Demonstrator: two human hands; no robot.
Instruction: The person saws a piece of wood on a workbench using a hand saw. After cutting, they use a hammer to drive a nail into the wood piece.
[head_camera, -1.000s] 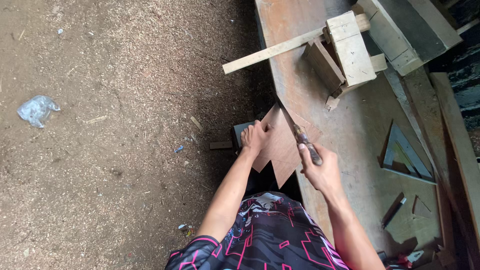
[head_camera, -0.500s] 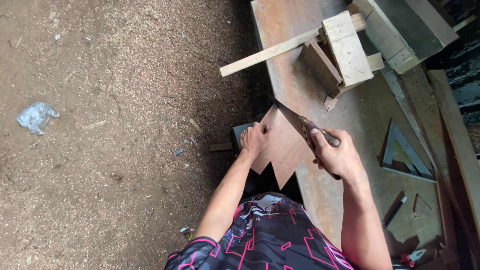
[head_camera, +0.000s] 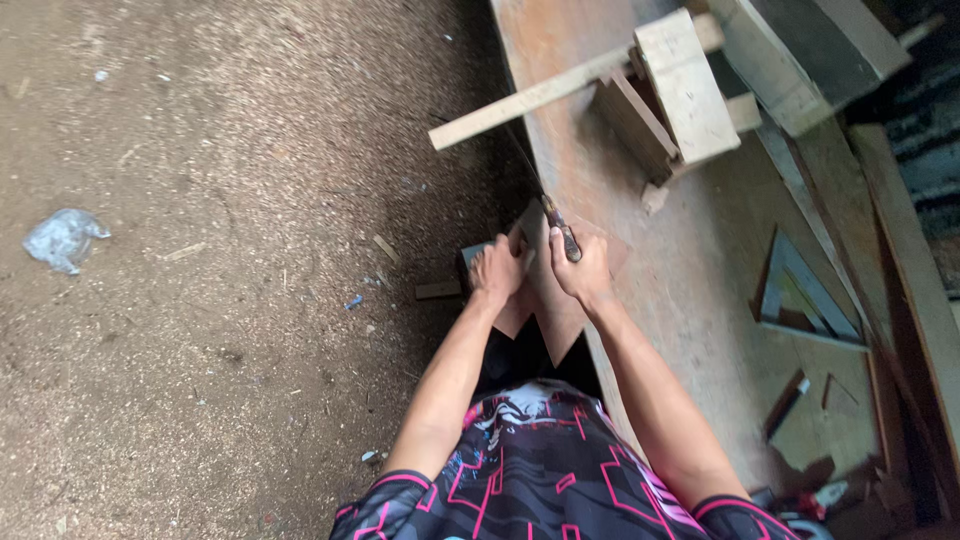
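**Two hands, one saw, one zigzag board at the bench edge**

One person stands at the near end of a long wooden workbench (head_camera: 700, 300), seen from above, with both bare arms stretched forward. The right hand (head_camera: 582, 272) is closed in a fist around the dark handle of a hand saw (head_camera: 560, 225); its thin blade runs away from the hand toward the far left and looks blurred. The left hand (head_camera: 497, 272) lies just to the left of the right one, fingers curled and pressing down on a flat reddish-brown board (head_camera: 545, 315) whose near edge is cut into two pointed teeth. That board rests on the left edge of the bench and overhangs it toward the person, and both hands touch it.

Farther along the bench stands one pale wooden block assembly (head_camera: 685, 85), with one long pale slat (head_camera: 530, 98) sticking out of it to the left, past the bench edge. To the right, on the bench top, lies one triangular wooden frame (head_camera: 805, 300). Nearer, also on the right, one small dark stick-like piece (head_camera: 787, 403) lies flat. Two or more long planks (head_camera: 915, 270) run along the far right side of the bench.

Left of the bench is a dirt floor (head_camera: 220, 300) strewn with sawdust. One crumpled piece of clear plastic (head_camera: 62, 238) lies on it at the far left, well apart from the person. One small wood offcut (head_camera: 438, 290) lies on the floor just left of the left hand.
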